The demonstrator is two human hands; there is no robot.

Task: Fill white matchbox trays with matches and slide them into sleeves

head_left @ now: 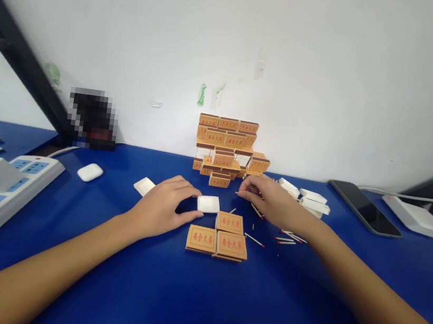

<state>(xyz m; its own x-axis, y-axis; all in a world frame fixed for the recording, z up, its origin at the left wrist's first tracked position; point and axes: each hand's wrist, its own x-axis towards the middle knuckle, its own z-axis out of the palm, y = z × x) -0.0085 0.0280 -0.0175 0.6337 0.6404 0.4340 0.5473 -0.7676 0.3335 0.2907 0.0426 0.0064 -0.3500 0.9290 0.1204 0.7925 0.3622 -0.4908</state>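
Observation:
My left hand [166, 206] has its thumb and index finger at the left end of a small white matchbox tray [208, 204], gripping it on the table. A second white tray [143, 186] lies partly behind that hand. My right hand [266, 194] is closed in a pinch, with the pale end of a matchstick [237, 193] poking out at the fingertips. In front of the held tray lie orange matchboxes [232, 245] with red print. Behind it rises a stepped stack of matchboxes [225, 139] against the wall. Loose red-tipped matches [254, 240] are scattered near my right hand.
More white trays [314, 197] are heaped beyond my right wrist. Farther right are a black phone [365, 208] and a white box [417, 216] with a cable. On the left are a white earbud case [90, 172] and a large power strip [8, 193]. The wall closes off the back.

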